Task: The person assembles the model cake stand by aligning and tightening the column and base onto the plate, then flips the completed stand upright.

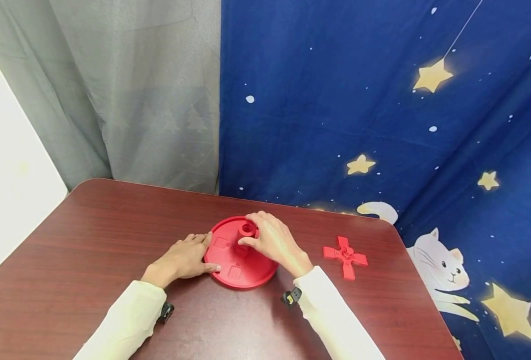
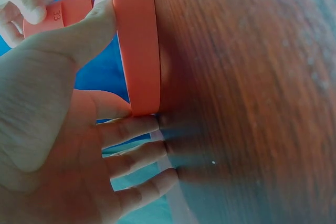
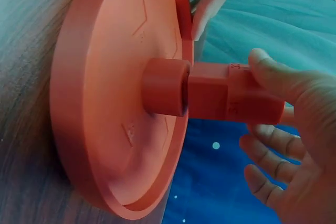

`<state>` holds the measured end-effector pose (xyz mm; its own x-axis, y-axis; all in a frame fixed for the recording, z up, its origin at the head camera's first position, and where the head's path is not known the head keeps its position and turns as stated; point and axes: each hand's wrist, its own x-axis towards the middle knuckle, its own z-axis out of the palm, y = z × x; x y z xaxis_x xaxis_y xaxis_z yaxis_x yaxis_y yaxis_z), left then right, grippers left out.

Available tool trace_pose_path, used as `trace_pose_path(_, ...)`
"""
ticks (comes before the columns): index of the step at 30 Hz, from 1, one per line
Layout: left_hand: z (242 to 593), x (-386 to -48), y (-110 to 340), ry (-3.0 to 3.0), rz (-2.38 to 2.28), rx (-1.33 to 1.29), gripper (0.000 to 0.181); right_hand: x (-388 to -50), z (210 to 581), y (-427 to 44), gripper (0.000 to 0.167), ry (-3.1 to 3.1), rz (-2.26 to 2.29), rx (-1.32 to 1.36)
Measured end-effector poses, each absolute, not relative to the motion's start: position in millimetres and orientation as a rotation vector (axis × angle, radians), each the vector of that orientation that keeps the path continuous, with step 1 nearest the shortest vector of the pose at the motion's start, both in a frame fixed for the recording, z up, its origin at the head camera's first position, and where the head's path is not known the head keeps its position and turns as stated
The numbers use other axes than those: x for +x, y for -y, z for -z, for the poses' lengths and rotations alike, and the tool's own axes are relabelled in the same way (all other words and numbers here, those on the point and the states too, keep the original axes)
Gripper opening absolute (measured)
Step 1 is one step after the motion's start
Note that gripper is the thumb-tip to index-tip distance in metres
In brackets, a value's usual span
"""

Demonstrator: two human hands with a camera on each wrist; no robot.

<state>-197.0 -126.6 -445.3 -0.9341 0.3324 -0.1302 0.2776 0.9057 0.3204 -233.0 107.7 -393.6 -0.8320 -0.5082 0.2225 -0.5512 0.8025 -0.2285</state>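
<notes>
A round red base with a raised rim and a short round socket in its middle lies on the table. My left hand rests at its left side; thumb and forefinger touch the rim, and the other fingers reach straight to the tabletop. Between thumb and fingers, my right hand grips a red squared post, marked with small numbers and hollow at its top. The post stands upright over the socket, end against end; whether it is inside the socket I cannot tell.
To the right on the brown table lies a flat red cross-shaped piece with a small knob at its centre. Behind the table hang a grey curtain and a blue star-patterned curtain.
</notes>
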Motion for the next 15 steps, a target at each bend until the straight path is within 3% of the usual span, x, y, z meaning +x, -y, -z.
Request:
trace_pose_path(4,444,-197,126,-2.880,-0.459,0.460,0.095,-234,396,-111,0.069,2.880,-0.644,0.807)
trace_pose_path(8,443,-197,126,-2.878,-0.464,0.457,0.095,-238,399,-117,0.077,2.878,-1.148,0.829)
trace_pose_path(15,445,-196,127,-2.882,-0.466,0.454,0.095,-243,409,-124,0.068,2.757,-1.691,0.924)
